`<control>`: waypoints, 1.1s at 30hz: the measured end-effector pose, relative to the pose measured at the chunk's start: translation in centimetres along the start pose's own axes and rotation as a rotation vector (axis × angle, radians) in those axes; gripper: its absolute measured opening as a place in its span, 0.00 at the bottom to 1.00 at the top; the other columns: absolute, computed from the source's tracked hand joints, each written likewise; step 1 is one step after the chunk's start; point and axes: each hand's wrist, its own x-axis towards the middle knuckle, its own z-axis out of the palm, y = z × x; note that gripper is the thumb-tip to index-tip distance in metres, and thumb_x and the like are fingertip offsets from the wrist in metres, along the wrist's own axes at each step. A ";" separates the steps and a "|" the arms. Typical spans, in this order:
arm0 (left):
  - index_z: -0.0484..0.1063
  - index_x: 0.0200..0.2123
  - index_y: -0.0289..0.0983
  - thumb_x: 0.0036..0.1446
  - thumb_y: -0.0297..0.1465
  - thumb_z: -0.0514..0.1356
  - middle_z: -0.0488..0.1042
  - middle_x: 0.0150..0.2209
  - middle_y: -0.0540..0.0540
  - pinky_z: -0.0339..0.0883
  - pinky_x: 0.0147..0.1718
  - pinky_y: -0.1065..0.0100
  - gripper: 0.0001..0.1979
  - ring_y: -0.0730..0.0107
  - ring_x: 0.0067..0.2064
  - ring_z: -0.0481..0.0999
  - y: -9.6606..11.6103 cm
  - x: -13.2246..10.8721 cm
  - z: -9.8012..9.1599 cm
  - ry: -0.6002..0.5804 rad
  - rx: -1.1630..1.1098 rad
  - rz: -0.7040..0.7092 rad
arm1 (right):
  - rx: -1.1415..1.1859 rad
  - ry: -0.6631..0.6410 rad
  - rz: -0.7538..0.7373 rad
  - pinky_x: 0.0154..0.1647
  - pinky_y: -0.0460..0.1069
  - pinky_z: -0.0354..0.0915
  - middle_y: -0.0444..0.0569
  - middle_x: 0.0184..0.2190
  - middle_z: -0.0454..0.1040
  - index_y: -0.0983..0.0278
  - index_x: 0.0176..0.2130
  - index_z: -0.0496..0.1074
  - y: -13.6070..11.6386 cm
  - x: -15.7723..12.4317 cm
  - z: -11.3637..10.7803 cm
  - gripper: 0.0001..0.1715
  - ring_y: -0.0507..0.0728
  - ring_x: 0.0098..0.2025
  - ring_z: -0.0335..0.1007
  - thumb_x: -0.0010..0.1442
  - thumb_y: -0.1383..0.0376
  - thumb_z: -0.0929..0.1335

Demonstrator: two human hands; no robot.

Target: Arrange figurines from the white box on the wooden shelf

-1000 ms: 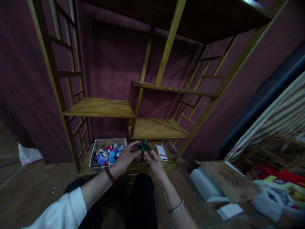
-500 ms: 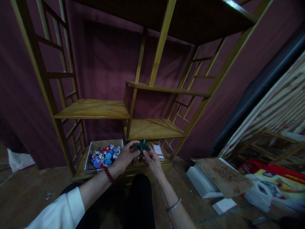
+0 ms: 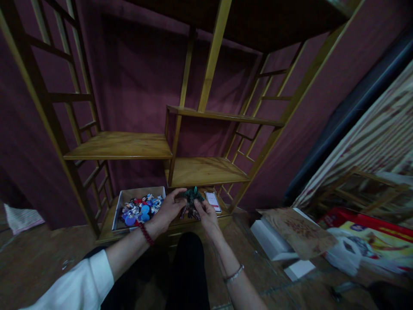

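Between my two hands is a dark green, shiny figurine [image 3: 192, 200] with a brownish lower part; its exact shape is hard to make out in the dim light. My left hand [image 3: 171, 209] grips its left side, thumb and fingers closed on it. From the right, my right hand [image 3: 207, 214] pinches it with the thumb in front. Just left of my left hand stands an open cardboard box [image 3: 116, 211] filled with small colourful figures [image 3: 142, 209] on blue and purple round bases. A phone [image 3: 213, 202] with a lit screen lies right of the figurine.
A wooden shelf unit [image 3: 119, 145] with staggered boards rises in front of me against a purple wall. On the floor to the right are white boxes [image 3: 272, 241], a brown patterned board [image 3: 297, 230], a plastic bag [image 3: 343, 254] and a red and yellow package [image 3: 377, 234].
The view has shifted slightly. My hands still hold the figurine in front of the shelf; its brownish lower part shows more clearly between them. The box and phone lie as before.
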 end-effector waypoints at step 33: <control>0.67 0.29 0.32 0.42 0.27 0.62 0.71 0.26 0.48 0.65 0.32 0.74 0.08 0.77 0.29 0.71 4.3 0.8 5.1 -0.067 -0.090 -0.008 | -0.127 -0.064 -0.154 0.32 0.46 0.64 0.46 0.31 0.74 0.63 0.39 0.69 -8.4 0.0 -2.5 0.20 0.53 0.30 0.68 0.47 0.55 0.68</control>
